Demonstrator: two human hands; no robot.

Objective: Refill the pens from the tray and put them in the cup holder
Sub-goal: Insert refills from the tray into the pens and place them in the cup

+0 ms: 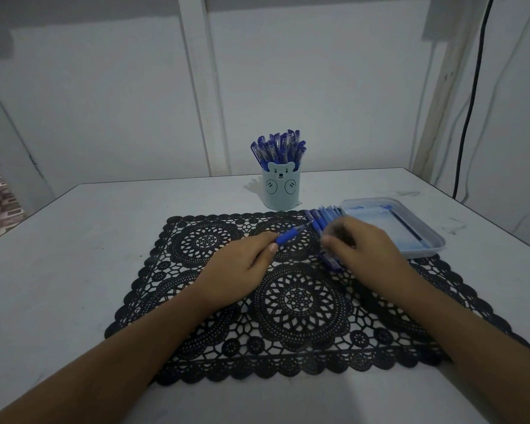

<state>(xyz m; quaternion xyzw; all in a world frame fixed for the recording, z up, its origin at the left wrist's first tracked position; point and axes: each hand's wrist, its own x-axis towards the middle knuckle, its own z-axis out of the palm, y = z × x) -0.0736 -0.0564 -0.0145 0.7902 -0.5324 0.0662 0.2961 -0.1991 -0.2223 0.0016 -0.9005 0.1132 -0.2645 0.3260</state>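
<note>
White table [74, 240] set against a pale panelled wall [104, 102], with a black cable [471, 87] hanging at the far right. A black openwork lace placemat [300, 301] covers the middle of the table. Behind its far edge stands a pale blue cup holder with a bear face [281, 191], upright and packed with blue capped pens [277, 148]. At the right, a shallow pale blue plastic tray [435, 237] overlaps the mat's far right corner; a thin dark rod [407, 224] lies inside it along one long wall. Just beside the tray's left end, a row of blue pen pieces [323, 217] lies side by side on the mat. The left hand [242, 261] rests on the mat, thumb and fingers pinching the grip end of a blue pen barrel [291, 234], whose clear tip points up and to the right. The right hand [361, 243], motion-blurred, is palm-down over the near end of the row; its fingers curve downward, but whether they grasp anything cannot be told.
</note>
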